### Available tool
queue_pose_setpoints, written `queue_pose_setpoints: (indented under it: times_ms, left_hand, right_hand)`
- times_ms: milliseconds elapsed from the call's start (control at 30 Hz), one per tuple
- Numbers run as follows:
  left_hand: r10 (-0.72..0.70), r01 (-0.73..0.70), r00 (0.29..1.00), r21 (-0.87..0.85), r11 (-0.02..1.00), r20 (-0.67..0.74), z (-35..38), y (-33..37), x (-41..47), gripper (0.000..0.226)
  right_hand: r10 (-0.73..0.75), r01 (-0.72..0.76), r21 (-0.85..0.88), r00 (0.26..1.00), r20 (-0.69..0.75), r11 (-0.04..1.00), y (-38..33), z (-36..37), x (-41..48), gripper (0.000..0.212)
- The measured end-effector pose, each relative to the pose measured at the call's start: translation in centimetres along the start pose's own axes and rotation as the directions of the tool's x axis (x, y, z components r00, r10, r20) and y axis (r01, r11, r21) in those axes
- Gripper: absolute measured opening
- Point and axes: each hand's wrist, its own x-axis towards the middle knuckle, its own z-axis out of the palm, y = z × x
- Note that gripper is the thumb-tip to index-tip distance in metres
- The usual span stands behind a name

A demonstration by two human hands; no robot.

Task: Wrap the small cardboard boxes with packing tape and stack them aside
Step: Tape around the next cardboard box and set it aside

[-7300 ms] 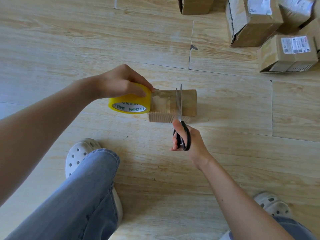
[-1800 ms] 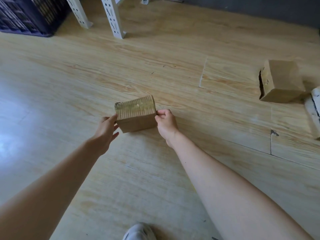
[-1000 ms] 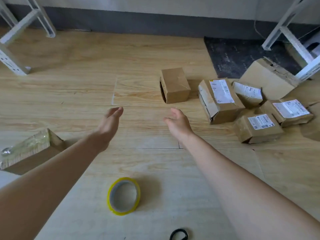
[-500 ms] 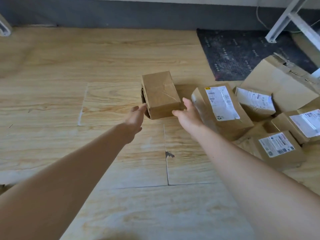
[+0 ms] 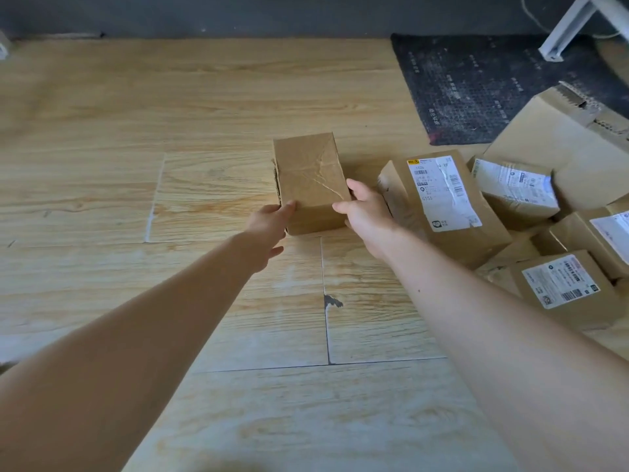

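Note:
A small plain cardboard box [image 5: 308, 175] with a creased top lies on the wooden floor, its open end facing left. My left hand [image 5: 267, 229] touches its near left corner with relaxed, fairly straight fingers. My right hand [image 5: 366, 216] grips the near right corner, thumb on the top edge and fingers along the side. The box rests on the floor. No tape roll, scissors or wrapped box shows in this view.
Right of the box lies a pile of labelled cardboard parcels, the nearest one [image 5: 442, 195] almost touching my right hand, with a large box [image 5: 551, 141] behind. A dark mat [image 5: 476, 83] and a white metal rack leg [image 5: 571, 25] stand at the back right.
I set the taped box down to the left, and my view swung right to the pile. Both hands reached forward, and they now hold the plain box by its near corners.

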Motion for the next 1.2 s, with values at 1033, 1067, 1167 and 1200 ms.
queue_pose_setpoints:
  times_ms: [1033,1067,1167,1200]
  left_hand:
    - [0.156,-0.148,0.988,0.279,0.949,-0.008,-2.5,-16.0,-28.0,0.038]
    - [0.174,-0.167,0.985,0.295,0.941,0.004,-2.5,-16.7,-28.6,0.041]
    - [0.227,-0.218,0.974,0.338,0.915,0.013,-2.7,-18.6,-29.8,0.047]
    - [0.248,-0.236,0.969,0.355,0.904,0.011,-2.8,-19.1,-29.9,0.049]
  right_hand:
    - [0.360,-0.374,0.261,0.928,0.101,0.890,9.7,-1.3,-33.0,0.052]
    - [0.373,-0.388,0.239,0.922,0.107,0.890,10.2,-1.3,-33.5,0.058]
    - [0.406,-0.426,0.199,0.904,0.133,0.883,11.6,-0.7,-35.2,0.064]
    - [0.410,-0.431,0.192,0.902,0.137,0.882,12.1,-0.4,-35.5,0.064]
